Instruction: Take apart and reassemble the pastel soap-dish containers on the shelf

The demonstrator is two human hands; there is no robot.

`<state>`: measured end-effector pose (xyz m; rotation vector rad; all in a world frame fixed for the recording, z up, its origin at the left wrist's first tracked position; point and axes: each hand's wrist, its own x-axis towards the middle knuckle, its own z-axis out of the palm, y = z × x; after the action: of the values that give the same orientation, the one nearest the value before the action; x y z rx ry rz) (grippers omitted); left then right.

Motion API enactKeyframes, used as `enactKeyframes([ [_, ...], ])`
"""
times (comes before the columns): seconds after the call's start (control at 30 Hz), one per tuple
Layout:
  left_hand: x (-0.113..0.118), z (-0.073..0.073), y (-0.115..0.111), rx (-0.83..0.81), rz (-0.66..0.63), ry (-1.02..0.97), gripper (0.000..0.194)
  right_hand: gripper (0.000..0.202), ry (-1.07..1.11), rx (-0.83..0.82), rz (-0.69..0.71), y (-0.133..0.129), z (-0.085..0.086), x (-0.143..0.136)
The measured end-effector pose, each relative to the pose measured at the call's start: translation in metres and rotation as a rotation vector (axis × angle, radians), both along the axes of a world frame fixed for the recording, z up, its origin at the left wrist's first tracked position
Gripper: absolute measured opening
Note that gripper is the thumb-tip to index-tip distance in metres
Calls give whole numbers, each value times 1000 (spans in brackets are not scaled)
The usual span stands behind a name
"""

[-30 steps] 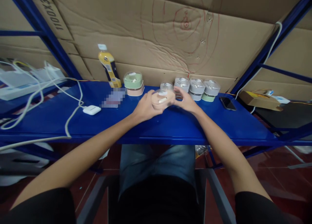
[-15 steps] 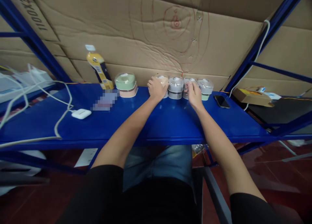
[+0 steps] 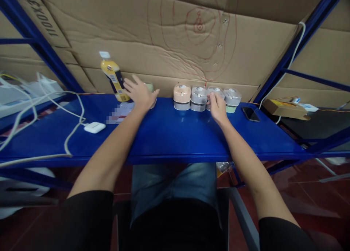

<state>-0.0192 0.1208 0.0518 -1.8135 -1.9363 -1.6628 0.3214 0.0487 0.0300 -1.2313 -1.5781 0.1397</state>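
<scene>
My left hand is open with fingers spread, in front of a stack with a green box on top; it hides most of that stack, and contact is unclear. To the right stand several two-high stacks of small clear-lidded boxes: a peach box on a grey one, a grey stack, another grey-topped stack, and a grey box over a green one. My right hand has curled fingers at the front of the third of these stacks. Whatever its fingertips hold, if anything, is hidden.
A yellow drink bottle stands at the back left. A white earphone case lies by white cables. A phone rests at the right of the blue shelf, near a small cardboard box. Cardboard forms the back.
My left hand has left the peach-topped stack and swung left to the green-topped one, its fingers spreading. My right hand has stayed at the grey-topped stack. The view has shifted slightly.
</scene>
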Motion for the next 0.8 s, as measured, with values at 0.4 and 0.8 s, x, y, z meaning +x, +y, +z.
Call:
enactKeyframes([
  [0.4,-22,4,-9,112,-93,-43,119,58,-6,22,47,-5,1,-1],
  [0.8,24,-28,-111,-110,-1027,311,106,117,-452,-59,510,-56,9,-52],
])
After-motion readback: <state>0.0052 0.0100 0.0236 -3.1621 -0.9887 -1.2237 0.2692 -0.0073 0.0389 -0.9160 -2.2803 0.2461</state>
